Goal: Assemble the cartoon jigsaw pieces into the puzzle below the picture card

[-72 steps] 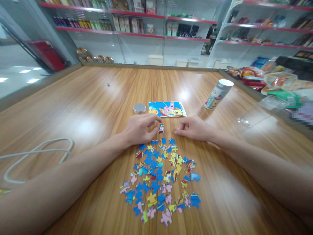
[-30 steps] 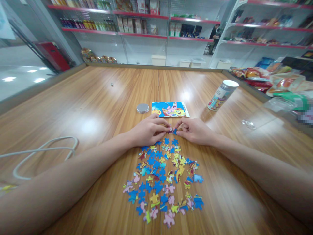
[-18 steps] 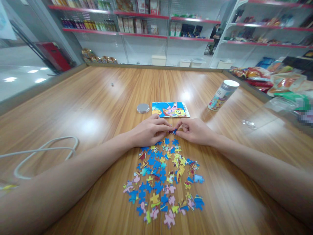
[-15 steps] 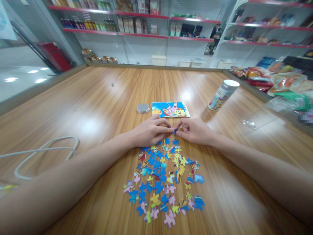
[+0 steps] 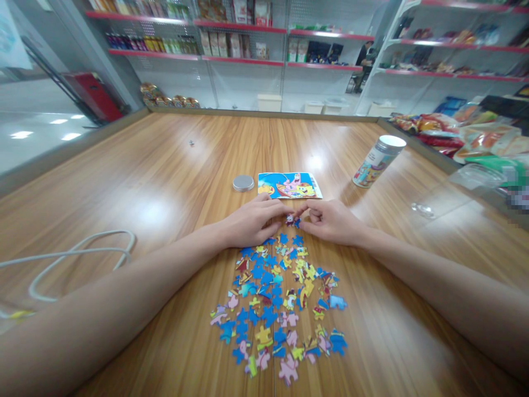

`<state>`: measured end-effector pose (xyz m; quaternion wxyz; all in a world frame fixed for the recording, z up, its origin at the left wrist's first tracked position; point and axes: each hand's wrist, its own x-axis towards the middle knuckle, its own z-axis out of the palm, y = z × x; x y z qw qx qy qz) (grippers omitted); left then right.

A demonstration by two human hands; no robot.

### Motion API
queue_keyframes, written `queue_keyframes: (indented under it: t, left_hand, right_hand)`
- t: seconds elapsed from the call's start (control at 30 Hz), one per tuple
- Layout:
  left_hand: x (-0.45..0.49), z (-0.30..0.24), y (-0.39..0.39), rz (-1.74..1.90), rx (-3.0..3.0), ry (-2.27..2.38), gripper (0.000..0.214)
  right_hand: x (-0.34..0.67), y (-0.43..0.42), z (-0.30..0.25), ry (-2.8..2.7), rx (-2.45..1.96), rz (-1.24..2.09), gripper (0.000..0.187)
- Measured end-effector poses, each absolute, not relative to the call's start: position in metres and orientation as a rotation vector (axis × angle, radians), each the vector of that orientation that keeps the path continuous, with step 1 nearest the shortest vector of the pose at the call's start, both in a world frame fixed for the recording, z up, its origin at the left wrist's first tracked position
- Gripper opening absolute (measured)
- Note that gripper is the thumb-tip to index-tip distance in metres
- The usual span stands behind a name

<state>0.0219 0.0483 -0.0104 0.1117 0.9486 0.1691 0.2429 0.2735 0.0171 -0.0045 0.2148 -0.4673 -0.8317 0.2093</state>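
My left hand [image 5: 258, 220] rests on the table with its thumb and fingers apart, the fingertips at the edge of a small puzzle piece with a pink and dark print [image 5: 290, 220]. Opposite it, my right hand [image 5: 328, 220] has thumb and forefinger closed around a blue puzzle piece [image 5: 297, 223], which touches or nearly touches the first one. Below the hands many loose puzzle pieces [image 5: 276, 292] lie spread out, blue, yellow and pink. Just beyond the fingers is a picture card [image 5: 289, 185] with cartoon figures in a boat.
A round metal lid [image 5: 243, 183] lies left of the card. At the right stands an open printed canister [image 5: 378, 161]. A white cable [image 5: 82, 251] loops on the left, and packaged goods [image 5: 475, 135] are heaped along the right edge. Stocked shelves [image 5: 243, 59] line the back.
My left thumb and fingers have parted from their pinch, uncovering the pink and dark piece between the hands. The right hand has barely moved.
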Motion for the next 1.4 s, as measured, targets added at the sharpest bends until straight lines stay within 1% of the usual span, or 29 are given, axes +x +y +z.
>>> queue_keyframes:
  t: [0.17,0.4,0.47,0.57,0.6,0.7,0.73,0.8,0.83,0.9,1.03,1.07,1.17,1.2,1.3,1.37,1.4]
  left_hand:
    - [0.021,-0.014,0.051,0.776,2.753,0.471,0.024]
    - [0.018,-0.020,0.056,0.860,2.740,0.547,0.026]
    - [0.018,-0.020,0.056,0.862,2.741,0.551,0.027]
    - [0.018,-0.019,0.056,0.860,2.737,0.545,0.028]
    - [0.018,-0.019,0.056,0.861,2.734,0.544,0.028]
    - [0.018,-0.019,0.055,0.869,2.732,0.545,0.029]
    - [0.018,-0.019,0.055,0.874,2.733,0.545,0.029]
    - [0.018,-0.019,0.055,0.884,2.734,0.544,0.028]
    - [0.018,-0.019,0.055,0.889,2.736,0.541,0.028]
    - [0.018,-0.019,0.055,0.891,2.741,0.538,0.027]
    - [0.018,-0.020,0.056,0.886,2.746,0.543,0.027]
    - [0.018,-0.020,0.056,0.886,2.746,0.543,0.027]
    - [0.018,-0.020,0.056,0.888,2.751,0.545,0.027]
    - [0.018,-0.020,0.056,0.889,2.752,0.544,0.027]
    - [0.018,-0.020,0.056,0.892,2.751,0.531,0.028]
    - [0.018,-0.021,0.057,0.899,2.751,0.508,0.029]
    - [0.017,-0.021,0.057,0.901,2.752,0.498,0.030]
  right_hand:
    - [0.275,0.019,-0.007,-2.279,-1.311,0.590,0.020]
    - [0.274,0.020,-0.012,-2.211,-1.383,0.596,0.021]
    - [0.273,0.019,-0.011,-2.222,-1.384,0.562,0.026]
    - [0.274,0.018,-0.009,-2.220,-1.380,0.498,0.039]
    - [0.274,0.018,-0.009,-2.202,-1.368,0.493,0.038]
    - [0.275,0.018,-0.011,-2.144,-1.324,0.503,0.019]
    - [0.276,0.019,-0.011,-2.142,-1.320,0.493,0.024]
    - [0.276,0.019,-0.012,-2.173,-1.351,0.433,0.038]
    - [0.275,0.020,-0.012,-2.194,-1.380,0.395,0.041]
    - [0.274,0.021,-0.012,-2.230,-1.428,0.347,0.038]
    - [0.272,0.021,-0.012,-2.229,-1.428,0.335,0.026]
    - [0.272,0.021,-0.012,-2.221,-1.421,0.339,0.026]
    - [0.273,0.021,-0.012,-2.215,-1.399,0.386,0.034]
    - [0.274,0.021,-0.012,-2.220,-1.372,0.410,0.033]
    - [0.279,0.021,-0.011,-2.287,-1.233,0.490,0.024]
    - [0.281,0.022,-0.011,-2.335,-1.176,0.537,0.026]
    - [0.282,0.022,-0.011,-2.342,-1.177,0.549,0.024]
